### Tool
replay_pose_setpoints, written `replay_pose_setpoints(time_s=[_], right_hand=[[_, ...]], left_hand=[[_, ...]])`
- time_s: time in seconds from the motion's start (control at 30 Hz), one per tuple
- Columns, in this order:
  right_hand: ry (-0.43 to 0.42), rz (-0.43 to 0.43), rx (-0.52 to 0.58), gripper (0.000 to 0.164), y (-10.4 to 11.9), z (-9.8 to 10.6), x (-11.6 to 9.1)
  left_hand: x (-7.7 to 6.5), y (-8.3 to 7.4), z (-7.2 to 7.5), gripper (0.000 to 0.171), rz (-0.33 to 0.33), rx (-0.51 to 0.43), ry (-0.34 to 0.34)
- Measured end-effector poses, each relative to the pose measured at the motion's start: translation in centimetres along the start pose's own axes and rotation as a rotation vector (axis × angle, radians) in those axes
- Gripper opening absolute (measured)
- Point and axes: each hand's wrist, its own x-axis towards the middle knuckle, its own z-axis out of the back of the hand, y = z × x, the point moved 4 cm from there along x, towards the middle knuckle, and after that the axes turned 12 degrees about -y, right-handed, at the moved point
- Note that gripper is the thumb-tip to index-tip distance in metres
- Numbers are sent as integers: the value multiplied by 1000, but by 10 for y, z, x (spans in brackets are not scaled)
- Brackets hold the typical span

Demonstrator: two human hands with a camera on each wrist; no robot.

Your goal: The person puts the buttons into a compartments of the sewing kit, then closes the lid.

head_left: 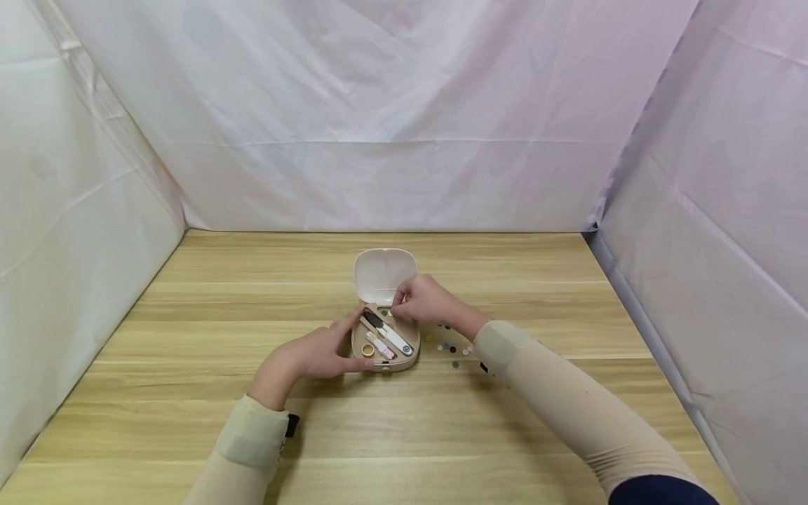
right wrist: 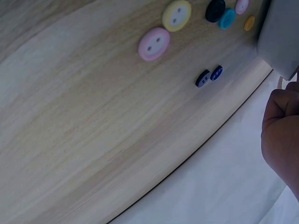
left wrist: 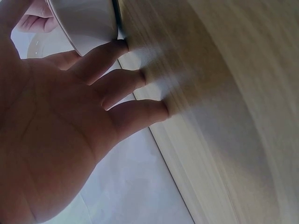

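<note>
A beige sewing kit box (head_left: pixel 404 362) rests on the table, its lid (head_left: pixel 385 270) raised at the back. Inside lie thread snips (head_left: pixel 390 333) with a white handle and dark blade end, a gold ring-shaped piece (head_left: pixel 368 349), a small pink-and-white patterned item (head_left: pixel 380 346) and a green button (head_left: pixel 384 313). My left hand (head_left: pixel 322 352) spans the box's left side, thumb at the front edge, forefinger along the back left; the other fingers reach down to the tabletop. My right hand (head_left: pixel 428 300) has curled fingers with the tips together over the back compartment; I cannot tell whether they pinch anything.
Several loose buttons are scattered right of the box, among them a yellow button (right wrist: pixel 177 15), a pink button (right wrist: pixel 154 44) and a dark blue button (right wrist: pixel 202 78). They lie beneath and beside my right forearm. White cloth (head_left: pixel 391 126) hangs behind the wooden table (head_left: pixel 252 273) and along both sides.
</note>
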Motion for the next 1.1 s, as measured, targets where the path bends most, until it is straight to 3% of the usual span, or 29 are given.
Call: replay_pose_setpoints(time_s=[0.57, 0.73, 1.1], right_hand=[[2, -33, -53, 7, 1, 10, -1], [3, -7, -64, 7, 1, 16, -2], [26, 14, -68, 16, 3, 43, -12]], left_hand=[[1, -1, 0, 117, 0, -1, 1], [1, -1, 1, 117, 2, -1, 3], [0, 1, 3, 115, -10, -4, 0]])
